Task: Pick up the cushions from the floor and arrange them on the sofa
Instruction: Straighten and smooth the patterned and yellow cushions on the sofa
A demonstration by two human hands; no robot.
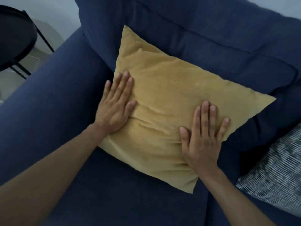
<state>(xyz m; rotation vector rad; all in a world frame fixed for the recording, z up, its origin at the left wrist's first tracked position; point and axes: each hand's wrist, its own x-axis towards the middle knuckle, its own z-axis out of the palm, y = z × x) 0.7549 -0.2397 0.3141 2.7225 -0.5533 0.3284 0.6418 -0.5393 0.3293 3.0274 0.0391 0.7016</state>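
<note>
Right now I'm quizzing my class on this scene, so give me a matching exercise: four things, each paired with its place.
Things:
1. yellow cushion
2. patterned cushion
3. black side table
4. left hand

Places:
A. beyond the sofa arm
B. flat on the yellow cushion's left edge
C. leaning on the sofa backrest
D. right edge of view

Pairs: 1-C, 2-D, 3-A, 4-B

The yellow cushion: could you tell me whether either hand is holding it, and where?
Nothing is held: both the left hand and right hand lie flat, open, on the yellow cushion.

We see the patterned cushion [275, 173] and black side table [14, 35] cut by the frame edges, and the yellow cushion [162, 98] hides the seat beneath.
</note>
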